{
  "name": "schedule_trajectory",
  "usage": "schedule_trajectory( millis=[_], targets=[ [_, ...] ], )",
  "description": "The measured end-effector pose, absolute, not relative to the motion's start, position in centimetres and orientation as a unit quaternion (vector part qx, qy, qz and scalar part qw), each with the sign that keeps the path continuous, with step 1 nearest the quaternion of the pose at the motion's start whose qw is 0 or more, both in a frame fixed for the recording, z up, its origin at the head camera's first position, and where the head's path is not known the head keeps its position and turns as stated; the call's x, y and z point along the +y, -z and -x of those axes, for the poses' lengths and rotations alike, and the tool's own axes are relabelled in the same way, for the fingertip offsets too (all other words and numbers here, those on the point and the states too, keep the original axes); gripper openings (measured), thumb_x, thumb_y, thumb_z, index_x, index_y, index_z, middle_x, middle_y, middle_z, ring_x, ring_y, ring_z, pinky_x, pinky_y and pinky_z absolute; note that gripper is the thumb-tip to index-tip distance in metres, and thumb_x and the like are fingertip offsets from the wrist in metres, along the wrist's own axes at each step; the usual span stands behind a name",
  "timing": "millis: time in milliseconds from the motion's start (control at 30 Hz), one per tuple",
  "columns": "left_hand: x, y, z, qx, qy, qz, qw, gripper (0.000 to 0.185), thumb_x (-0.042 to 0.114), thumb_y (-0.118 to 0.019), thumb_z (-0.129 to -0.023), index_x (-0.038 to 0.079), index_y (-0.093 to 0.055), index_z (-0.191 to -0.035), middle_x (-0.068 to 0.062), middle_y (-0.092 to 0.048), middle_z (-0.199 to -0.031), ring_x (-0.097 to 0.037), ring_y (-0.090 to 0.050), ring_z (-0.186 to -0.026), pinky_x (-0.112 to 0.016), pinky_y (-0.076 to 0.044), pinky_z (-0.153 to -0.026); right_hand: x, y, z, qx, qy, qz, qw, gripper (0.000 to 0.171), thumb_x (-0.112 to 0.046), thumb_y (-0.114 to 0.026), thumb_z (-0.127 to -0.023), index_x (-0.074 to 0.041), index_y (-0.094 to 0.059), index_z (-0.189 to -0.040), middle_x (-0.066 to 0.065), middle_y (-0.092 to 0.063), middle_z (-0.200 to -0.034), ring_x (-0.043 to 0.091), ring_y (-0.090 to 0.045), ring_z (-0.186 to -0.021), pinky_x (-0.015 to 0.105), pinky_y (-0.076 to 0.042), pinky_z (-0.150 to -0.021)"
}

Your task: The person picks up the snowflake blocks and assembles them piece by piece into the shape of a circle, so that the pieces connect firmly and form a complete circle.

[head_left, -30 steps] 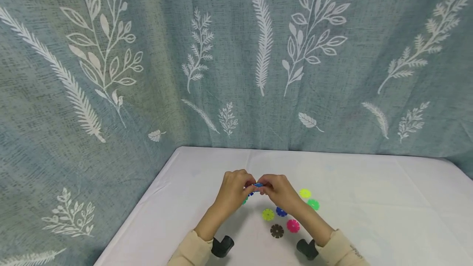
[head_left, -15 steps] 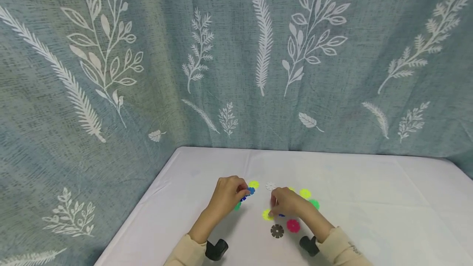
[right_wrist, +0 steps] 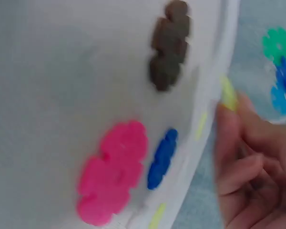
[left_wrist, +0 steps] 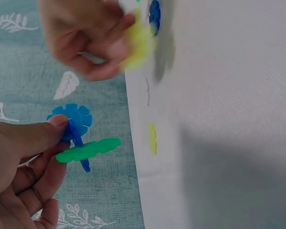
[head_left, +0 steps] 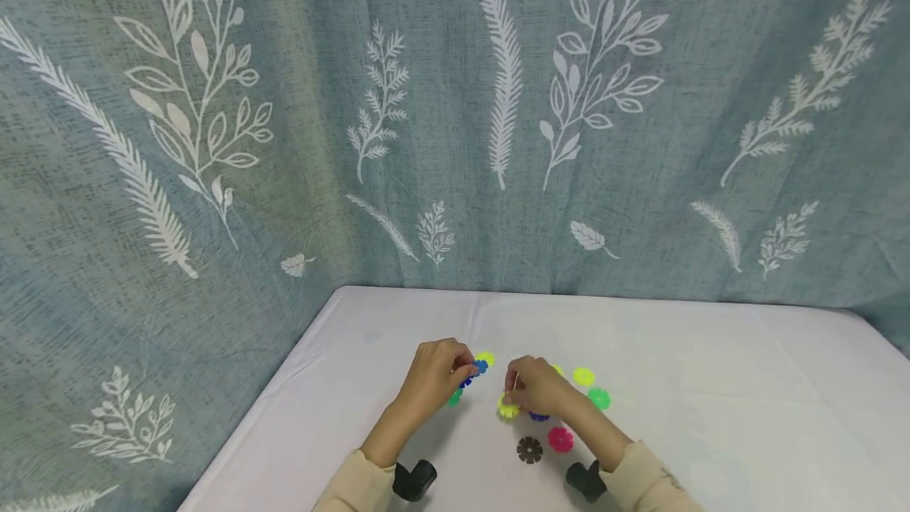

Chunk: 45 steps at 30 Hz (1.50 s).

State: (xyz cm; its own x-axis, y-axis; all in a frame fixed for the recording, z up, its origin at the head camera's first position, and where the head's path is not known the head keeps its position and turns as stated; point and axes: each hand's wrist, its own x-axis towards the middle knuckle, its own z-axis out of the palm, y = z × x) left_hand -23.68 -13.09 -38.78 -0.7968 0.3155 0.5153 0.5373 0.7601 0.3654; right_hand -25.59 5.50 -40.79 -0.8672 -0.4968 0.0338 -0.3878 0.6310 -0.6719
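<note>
- On the left we see the leafy curtain point(head_left: 178, 204), which also runs behind the white desk point(head_left: 725, 417).
- Next comes the left hand point(head_left: 435, 374); its grip is closed, thumb and fingers pinching the chain point(left_wrist: 78, 136).
- That chain joins three discs: green, dark blue and light blue, with the thumb on the light blue end.
- Just past it we find a yellow disc point(head_left: 486, 358) flat on the desk.
- Near the middle, the right hand point(head_left: 536, 387) has its grip pinched on a second yellow disc point(head_left: 509, 411), apart from the chain.
- Nearer us lies the brown disc point(head_left: 529, 450).
- A blue disc point(head_left: 539, 418) lies partly under that forearm, the pink disc point(head_left: 560, 439) nearer us.
- Farthest right we see a third yellow disc point(head_left: 584, 377), then a loose green disc point(head_left: 599, 399).
</note>
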Motion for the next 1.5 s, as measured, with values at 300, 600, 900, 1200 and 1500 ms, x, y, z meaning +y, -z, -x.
schedule_trajectory(
  millis=[300, 600, 900, 1200, 1500],
  targets=[
    [-12.8, 38.6, 23.6, -0.913, 0.266, 0.234, 0.202, 0.009, 0.010, -0.075, -0.074, 0.007, -0.067, -0.069, 0.001, -0.060, -0.063, -0.005, -0.049, -0.056, -0.017, -0.039, -0.055, 5.7, 39.6, 26.6, 0.845, 0.496, 0.200, 0.017, 0.008, -0.005, -0.061, -0.085, 0.002, -0.057, -0.083, 0.002, -0.057, -0.059, 0.019, -0.057, -0.054, 0.020, -0.042, -0.047],
    [-12.3, 38.7, 23.5, -0.905, 0.254, 0.261, 0.221, 0.011, 0.010, -0.076, -0.072, 0.007, -0.067, -0.068, 0.001, -0.060, -0.061, -0.005, -0.050, -0.055, -0.018, -0.040, -0.056, 5.3, 39.1, 26.5, 0.849, 0.492, 0.194, 0.003, 0.009, -0.006, -0.062, -0.085, 0.002, -0.059, -0.080, 0.005, -0.060, -0.060, 0.013, -0.054, -0.052, 0.020, -0.042, -0.048],
    [-11.8, 39.5, 23.2, -0.883, 0.201, 0.303, 0.295, 0.014, 0.012, -0.077, -0.071, 0.008, -0.064, -0.067, 0.004, -0.058, -0.060, -0.006, -0.047, -0.056, -0.027, -0.040, -0.069, 5.3, 38.9, 26.4, 0.845, 0.508, 0.169, 0.019, 0.009, -0.001, -0.062, -0.083, 0.003, -0.061, -0.075, 0.007, -0.063, -0.061, 0.009, -0.053, -0.047, 0.024, -0.047, -0.050],
    [-11.6, 40.2, 22.8, -0.866, 0.178, 0.308, 0.351, 0.016, 0.010, -0.078, -0.069, 0.009, -0.062, -0.068, 0.004, -0.059, -0.063, -0.009, -0.052, -0.060, -0.026, -0.041, -0.070, 4.7, 38.6, 25.9, 0.855, 0.497, 0.144, -0.003, 0.011, -0.001, -0.065, -0.080, 0.000, -0.062, -0.070, 0.003, -0.060, -0.055, 0.012, -0.052, -0.045, 0.021, -0.036, -0.043],
    [-11.1, 39.8, 22.8, -0.884, 0.167, 0.296, 0.321, 0.014, 0.013, -0.077, -0.069, 0.011, -0.063, -0.068, 0.005, -0.058, -0.063, -0.008, -0.052, -0.060, -0.025, -0.038, -0.067, 5.0, 39.6, 26.1, 0.857, 0.493, 0.151, -0.002, 0.012, -0.006, -0.065, -0.083, -0.002, -0.061, -0.073, 0.004, -0.060, -0.055, 0.021, -0.058, -0.050, 0.022, -0.037, -0.045]
  ],
)
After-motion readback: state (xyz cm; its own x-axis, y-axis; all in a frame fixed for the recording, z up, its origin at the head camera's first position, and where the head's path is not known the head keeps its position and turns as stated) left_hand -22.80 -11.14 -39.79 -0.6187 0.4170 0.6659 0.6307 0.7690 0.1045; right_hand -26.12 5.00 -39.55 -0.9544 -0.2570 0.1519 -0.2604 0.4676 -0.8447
